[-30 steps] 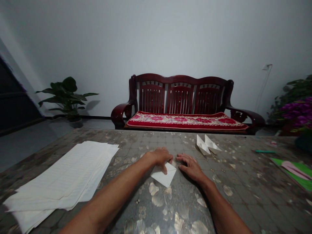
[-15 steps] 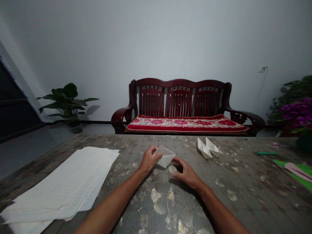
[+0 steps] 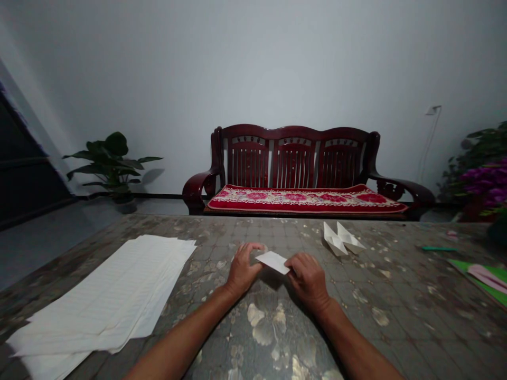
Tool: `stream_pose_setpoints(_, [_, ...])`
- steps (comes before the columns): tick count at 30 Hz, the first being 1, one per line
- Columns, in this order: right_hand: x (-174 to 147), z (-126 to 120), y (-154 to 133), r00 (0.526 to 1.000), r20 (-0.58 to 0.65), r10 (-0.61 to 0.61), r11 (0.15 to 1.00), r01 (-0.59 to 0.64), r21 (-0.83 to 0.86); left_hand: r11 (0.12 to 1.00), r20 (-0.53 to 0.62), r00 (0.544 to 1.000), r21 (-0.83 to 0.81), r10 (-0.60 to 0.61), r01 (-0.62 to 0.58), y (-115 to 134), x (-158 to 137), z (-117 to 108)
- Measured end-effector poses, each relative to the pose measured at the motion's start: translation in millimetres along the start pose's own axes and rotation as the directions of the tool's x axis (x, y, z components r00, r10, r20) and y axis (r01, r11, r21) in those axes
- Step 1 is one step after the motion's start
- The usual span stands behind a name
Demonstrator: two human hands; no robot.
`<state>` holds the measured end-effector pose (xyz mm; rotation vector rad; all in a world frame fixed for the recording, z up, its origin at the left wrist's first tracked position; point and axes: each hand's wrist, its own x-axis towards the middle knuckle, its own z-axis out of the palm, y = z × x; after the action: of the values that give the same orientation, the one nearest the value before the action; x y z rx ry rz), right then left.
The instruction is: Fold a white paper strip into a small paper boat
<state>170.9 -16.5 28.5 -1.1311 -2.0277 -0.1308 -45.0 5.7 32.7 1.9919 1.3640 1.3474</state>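
Observation:
A small folded piece of white paper (image 3: pixel 273 261) is held tilted just above the table, its shadow falling below it. My right hand (image 3: pixel 309 279) pinches its right corner between thumb and fingers. On the other side, my left hand (image 3: pixel 242 270) has thumb and index finger spread apart around the left corner; whether the thumb touches the paper's underside I cannot tell. Farther right on the table stands a folded white paper boat (image 3: pixel 336 240) with two pointed parts, apart from both hands.
A stack of white paper sheets (image 3: pixel 106 295) covers the left of the patterned table (image 3: pixel 356 327). To the right lie a green pen (image 3: pixel 439 248) and a green sheet (image 3: pixel 471 272) with a pink strip on it. Beyond the table stands a wooden bench (image 3: pixel 293 163).
The paper has turned flatter. My right hand has moved in and taken its right corner, while my left hand's grip has loosened, its fingers spreading. The view has shifted slightly.

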Motion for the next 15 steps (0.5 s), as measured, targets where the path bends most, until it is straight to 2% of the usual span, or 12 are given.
stream_pose_setpoints(2, [-1,-3,0,0.990,0.025,-0.137,0.981,0.139,-0.137,0.969,0.072,0.985,0.179,0.160,-0.170,-2,-8,-9])
stream_pose_setpoints(4, [-3,-2,-2,0.973,0.079,-0.215,0.954,0.227,-0.197,0.894,0.228,0.931,0.287,0.286,-0.345,-3,-16,-15])
stream_pose_setpoints(7, [-6,2,-4,0.949,0.183,-0.257,0.940,0.289,-0.183,0.786,0.425,0.841,0.368,0.333,-0.497,-2,-25,-18])
stream_pose_setpoints(10, [-8,1,-4,0.938,0.255,-0.236,0.955,0.272,-0.116,0.742,0.498,0.812,0.411,0.304,-0.530,-2,-28,-16])
stream_pose_setpoints(15, [-9,-7,1,0.919,0.340,-0.200,0.978,0.207,0.016,0.766,0.517,0.813,0.399,0.266,-0.505,-6,-34,-16])
